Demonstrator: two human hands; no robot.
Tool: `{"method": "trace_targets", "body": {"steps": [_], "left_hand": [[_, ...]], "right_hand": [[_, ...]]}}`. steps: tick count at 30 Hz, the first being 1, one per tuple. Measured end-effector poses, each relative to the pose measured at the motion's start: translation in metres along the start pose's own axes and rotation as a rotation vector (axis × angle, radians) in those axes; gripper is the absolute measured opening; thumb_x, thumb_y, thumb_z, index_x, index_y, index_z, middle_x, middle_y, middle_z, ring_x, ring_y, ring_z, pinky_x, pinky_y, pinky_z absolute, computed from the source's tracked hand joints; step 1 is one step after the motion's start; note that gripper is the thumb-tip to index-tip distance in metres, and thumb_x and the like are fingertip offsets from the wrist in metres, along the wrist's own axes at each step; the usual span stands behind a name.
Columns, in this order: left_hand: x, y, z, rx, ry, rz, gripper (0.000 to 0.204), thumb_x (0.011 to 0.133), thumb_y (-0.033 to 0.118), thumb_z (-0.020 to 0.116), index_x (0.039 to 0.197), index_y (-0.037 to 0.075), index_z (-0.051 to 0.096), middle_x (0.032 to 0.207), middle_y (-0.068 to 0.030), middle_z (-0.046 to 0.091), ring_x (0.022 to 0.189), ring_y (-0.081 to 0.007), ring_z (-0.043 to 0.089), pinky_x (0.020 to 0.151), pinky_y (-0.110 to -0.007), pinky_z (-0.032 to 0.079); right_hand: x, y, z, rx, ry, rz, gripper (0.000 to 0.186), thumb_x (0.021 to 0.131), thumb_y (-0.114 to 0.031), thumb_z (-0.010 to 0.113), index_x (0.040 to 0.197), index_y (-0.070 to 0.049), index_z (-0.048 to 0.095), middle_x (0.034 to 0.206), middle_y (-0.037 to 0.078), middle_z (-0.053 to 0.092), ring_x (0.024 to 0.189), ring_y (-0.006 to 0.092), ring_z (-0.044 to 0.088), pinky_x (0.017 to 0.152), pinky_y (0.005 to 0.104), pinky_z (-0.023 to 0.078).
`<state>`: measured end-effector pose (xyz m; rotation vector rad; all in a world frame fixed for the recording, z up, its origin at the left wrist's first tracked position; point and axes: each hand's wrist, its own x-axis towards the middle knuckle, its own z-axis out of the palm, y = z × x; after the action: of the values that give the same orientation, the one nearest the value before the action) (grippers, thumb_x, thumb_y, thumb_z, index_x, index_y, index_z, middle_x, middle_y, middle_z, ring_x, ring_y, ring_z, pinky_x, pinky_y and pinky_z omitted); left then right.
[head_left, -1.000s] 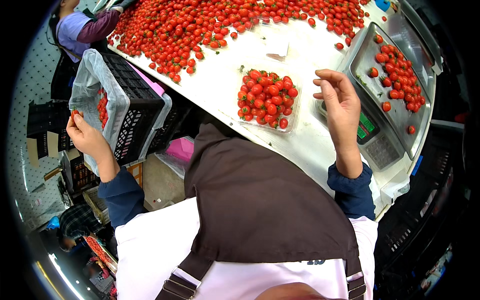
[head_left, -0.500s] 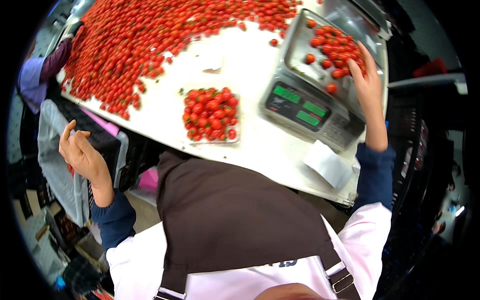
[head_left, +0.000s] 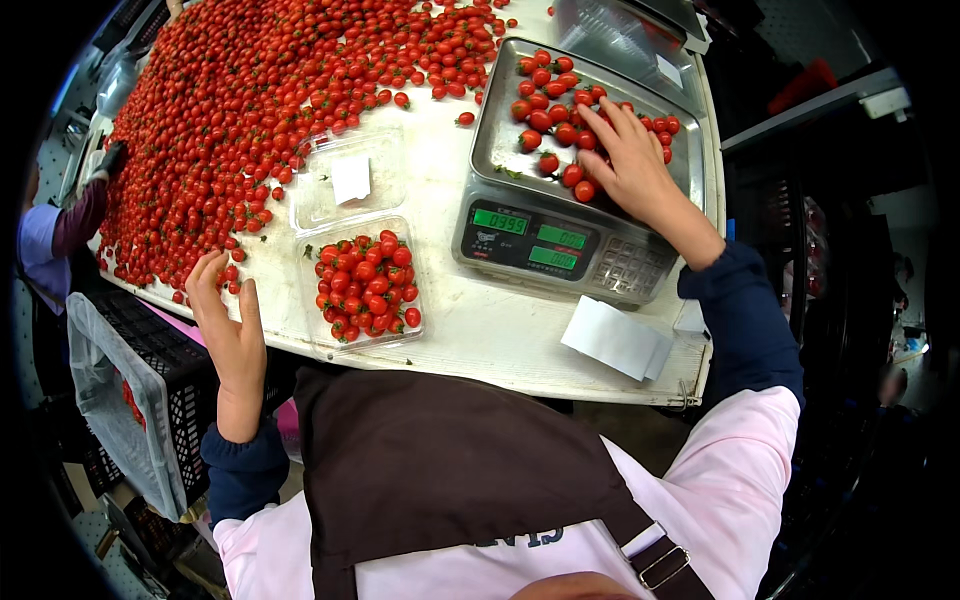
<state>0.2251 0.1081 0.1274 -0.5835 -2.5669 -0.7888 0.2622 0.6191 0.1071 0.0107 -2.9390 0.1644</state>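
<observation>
Head fisheye: sat above and behind left fingers point(head_left: 207, 285) and right fingers point(head_left: 600, 130) | faced down | stood near; table point(head_left: 470, 335) reached beyond them

It's a packing workshop; heaped tomatoes point(head_left: 230, 110), a scale point(head_left: 520, 265) and crate point(head_left: 195, 420) show it.

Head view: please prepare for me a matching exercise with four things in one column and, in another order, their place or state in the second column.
Column one
1. Right hand
2. Left hand
3. Clear box
4. Black crate

Column two
a. Filled with tomatoes, its lid open
b. Lined with a pale sheet
c. Over the metal tray
d. Raised near the tomato heap

Right pairs: 1-c, 2-d, 3-a, 4-b
</observation>
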Motion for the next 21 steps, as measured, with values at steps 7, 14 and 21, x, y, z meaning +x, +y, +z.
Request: {"method": "trace_targets", "body": {"steps": [7,14,21], "left_hand": [[0.006,0.019,0.016,-0.084,-0.067,0.063,0.035,0.094,0.007,0.062,0.127,-0.001,0.054,0.131,-0.0202,0.053,0.123,-0.0360,0.051,0.106,-0.043,0.039],[0.009,0.051,0.031,-0.148,-0.131,0.136,0.035,0.091,0.006,0.065,0.125,-0.001,0.056,0.130,-0.0202,0.053,0.122,-0.0374,0.052,0.106,-0.044,0.039],[0.000,0.041,0.041,-0.145,-0.191,0.093,0.031,0.093,0.006,0.063,0.122,-0.002,0.056,0.126,-0.0208,0.054,0.118,-0.0366,0.053,0.103,-0.043,0.041]], "right_hand": [[0.047,0.013,0.001,0.073,0.155,-0.039,0.058,0.096,-0.048,0.060,0.146,-0.020,0.052,0.150,0.020,0.046,0.136,0.0388,0.046,0.111,0.0500,0.037],[0.091,-0.019,0.025,0.070,0.071,-0.149,0.060,0.098,-0.049,0.058,0.147,-0.015,0.051,0.153,0.021,0.042,0.142,0.0366,0.039,0.115,0.0459,0.035],[0.006,-0.002,-0.027,0.072,-0.065,-0.214,0.056,0.096,-0.037,0.063,0.145,-0.013,0.052,0.150,0.020,0.046,0.140,0.0358,0.043,0.114,0.0482,0.035]]}}
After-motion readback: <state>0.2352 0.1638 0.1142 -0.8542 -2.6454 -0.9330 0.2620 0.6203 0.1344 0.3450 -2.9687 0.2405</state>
